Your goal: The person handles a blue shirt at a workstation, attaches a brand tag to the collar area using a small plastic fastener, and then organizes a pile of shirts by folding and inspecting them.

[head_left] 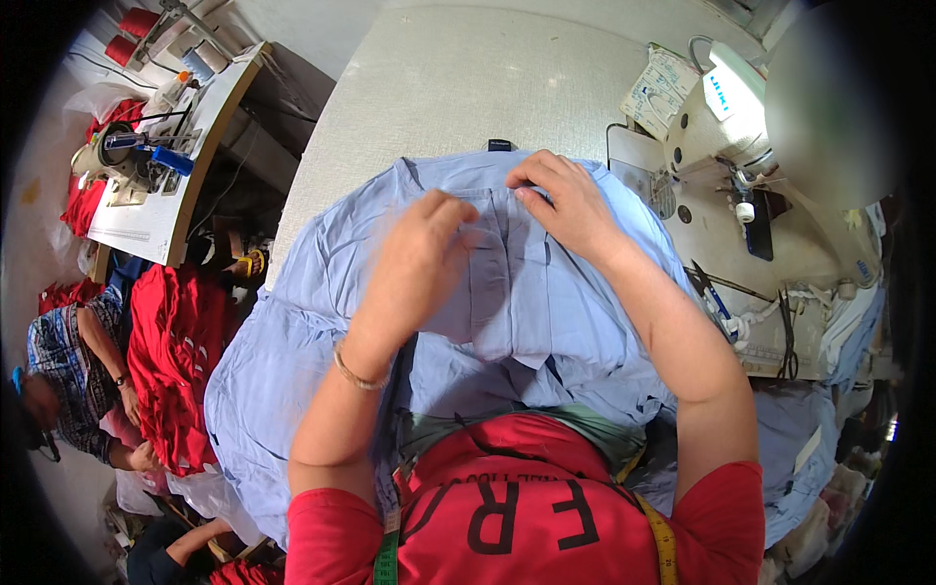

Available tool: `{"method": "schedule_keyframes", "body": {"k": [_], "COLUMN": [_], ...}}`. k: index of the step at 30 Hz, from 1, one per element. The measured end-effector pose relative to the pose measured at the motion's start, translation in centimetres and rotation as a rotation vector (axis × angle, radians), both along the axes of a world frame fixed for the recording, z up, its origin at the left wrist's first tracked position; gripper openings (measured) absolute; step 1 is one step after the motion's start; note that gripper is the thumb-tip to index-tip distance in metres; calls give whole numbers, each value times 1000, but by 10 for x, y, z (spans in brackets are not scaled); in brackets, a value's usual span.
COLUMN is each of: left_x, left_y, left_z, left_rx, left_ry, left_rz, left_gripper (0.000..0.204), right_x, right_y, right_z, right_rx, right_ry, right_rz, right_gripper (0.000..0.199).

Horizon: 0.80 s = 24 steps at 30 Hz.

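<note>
A light blue shirt (322, 244) lies spread over the pale table and hangs off its near edge toward my lap. A stitched front strip (490, 283) runs down its middle, and a small black label (499, 145) shows at its far edge. My right hand (570, 205) rests at the upper part of the shirt, thumb and fingers bent together on the cloth. My left hand (419, 258) is over the cloth left of the strip; motion smears it, and its fingers are partly curled. Whether they hold cloth is unclear.
At the right stands a white sewing machine (692, 136), with black scissors (788, 336) and a dark pointed tool (712, 292) near it. Another sewing machine (122, 161) is on the left table. Co-workers sit at the left by red garments (175, 361).
</note>
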State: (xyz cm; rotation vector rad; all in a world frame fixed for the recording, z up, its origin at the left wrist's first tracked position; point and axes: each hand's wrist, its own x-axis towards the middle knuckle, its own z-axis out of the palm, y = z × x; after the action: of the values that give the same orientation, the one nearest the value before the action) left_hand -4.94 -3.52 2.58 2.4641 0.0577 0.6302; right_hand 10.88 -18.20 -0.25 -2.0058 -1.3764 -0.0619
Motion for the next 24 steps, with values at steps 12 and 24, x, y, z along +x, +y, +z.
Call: {"method": "schedule_keyframes", "body": {"k": [12, 24], "left_x": [-21, -31], "left_y": [1, -46], "left_z": [-26, -34], "left_rx": [-788, -1475], "left_ry": [-73, -106], "left_rz": [160, 47], "left_gripper": [18, 20], "right_x": [-1, -14], "right_y": [2, -5], "right_z": [-1, 24], "right_rx": [18, 86], "right_ry": [34, -40], "right_rz": [16, 255], "right_gripper": [14, 18]}}
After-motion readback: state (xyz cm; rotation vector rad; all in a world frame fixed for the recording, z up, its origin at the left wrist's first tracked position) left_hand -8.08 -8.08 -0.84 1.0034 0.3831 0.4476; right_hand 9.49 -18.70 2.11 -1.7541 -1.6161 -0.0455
